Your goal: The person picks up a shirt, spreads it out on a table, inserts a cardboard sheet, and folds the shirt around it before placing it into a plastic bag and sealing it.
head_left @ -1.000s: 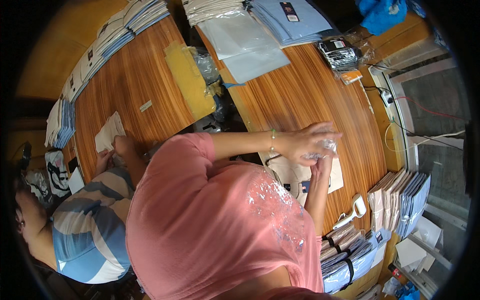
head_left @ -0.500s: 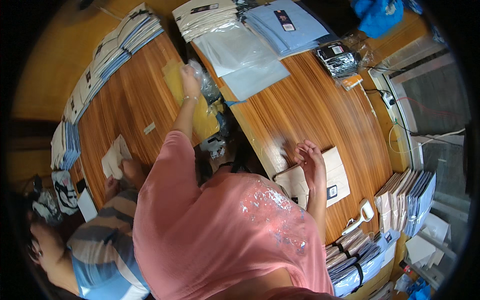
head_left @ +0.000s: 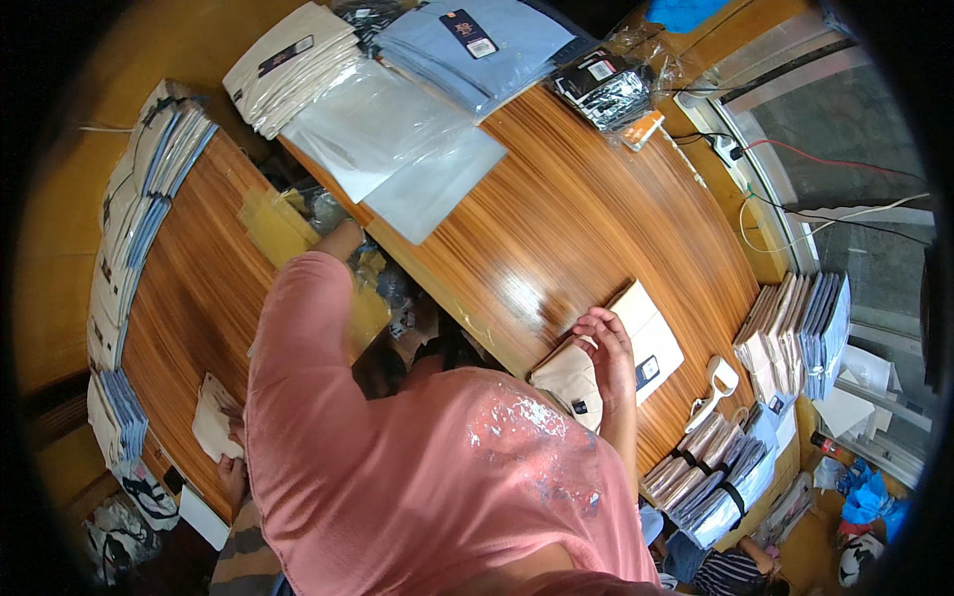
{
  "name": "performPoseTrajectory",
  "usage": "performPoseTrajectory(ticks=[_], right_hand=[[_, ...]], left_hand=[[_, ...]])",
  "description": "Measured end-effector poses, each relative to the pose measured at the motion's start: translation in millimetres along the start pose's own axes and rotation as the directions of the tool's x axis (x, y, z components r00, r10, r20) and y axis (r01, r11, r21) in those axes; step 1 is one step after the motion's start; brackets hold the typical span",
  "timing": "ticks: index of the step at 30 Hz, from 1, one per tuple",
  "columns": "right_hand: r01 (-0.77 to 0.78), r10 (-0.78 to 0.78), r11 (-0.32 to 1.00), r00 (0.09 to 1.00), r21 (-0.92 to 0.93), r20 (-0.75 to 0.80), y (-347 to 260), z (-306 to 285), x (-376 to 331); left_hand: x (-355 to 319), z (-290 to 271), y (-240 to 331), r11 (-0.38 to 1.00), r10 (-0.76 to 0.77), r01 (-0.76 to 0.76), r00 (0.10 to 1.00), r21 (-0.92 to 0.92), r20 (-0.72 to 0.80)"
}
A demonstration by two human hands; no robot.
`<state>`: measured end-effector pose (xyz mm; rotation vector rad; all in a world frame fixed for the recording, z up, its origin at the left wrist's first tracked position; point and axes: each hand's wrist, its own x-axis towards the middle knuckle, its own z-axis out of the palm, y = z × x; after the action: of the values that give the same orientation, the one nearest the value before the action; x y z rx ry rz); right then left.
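My right hand (head_left: 608,350) rests flat, fingers spread and gripping nothing, on a folded beige garment (head_left: 608,360) lying on the near right part of the wooden table (head_left: 556,228). A small dark tag (head_left: 579,406) sits on the near corner of the fabric, and another dark label (head_left: 648,372) shows just right of my wrist.

My left arm, in a pink sleeve (head_left: 298,328), stretches away to the far left, and my left hand (head_left: 347,234) drops into the gap between the two table tops beside yellow envelopes (head_left: 276,224). The hand is mostly hidden there, so I cannot tell whether those fingers are open or closed, or what they have.

Across the table at the far side lie clear plastic bags (head_left: 397,149), a stack of folded blue shirts (head_left: 477,45) and a stack of cream ones (head_left: 288,65). A white tape dispenser (head_left: 714,387) sits near the garment on its right, with packed bundles (head_left: 711,472) just beyond at the table's edge. On the left table, another person's hand (head_left: 232,475) touches a white cloth (head_left: 214,419).
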<state>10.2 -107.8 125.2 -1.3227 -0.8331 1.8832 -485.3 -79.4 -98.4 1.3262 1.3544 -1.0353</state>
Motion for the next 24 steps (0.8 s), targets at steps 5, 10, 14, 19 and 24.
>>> performPoseTrajectory(ticks=[5,10,14,19,24], right_hand=[[0.03,-0.034,0.998,0.998,-0.061,-0.055,0.0,-8.6,-0.6],[0.035,-0.04,0.998,0.995,-0.057,-0.094,-0.2,-15.4,-3.8],[0.039,-0.044,0.998,0.996,-0.057,-0.078,0.6,-22.2,-6.9],[0.032,-0.035,0.996,0.998,-0.08,-0.043,2.0,-30.2,-6.4],[0.054,-0.055,0.996,0.998,-0.072,-0.008,1.1,-40.1,-5.7]], left_hand=[[2.3,7.6,-10.8,1.0,-0.009,0.008,0.999,0.029,0.032],[2.4,8.4,-3.2,0.995,-0.026,0.023,0.999,0.101,0.03],[-6.4,11.6,7.8,0.987,-0.049,0.048,0.999,0.151,0.008],[-33.0,3.8,15.5,0.972,-0.081,0.095,0.994,0.215,-0.075],[-126.8,1.1,42.6,1.0,0.026,-0.026,0.872,0.006,-0.489]])
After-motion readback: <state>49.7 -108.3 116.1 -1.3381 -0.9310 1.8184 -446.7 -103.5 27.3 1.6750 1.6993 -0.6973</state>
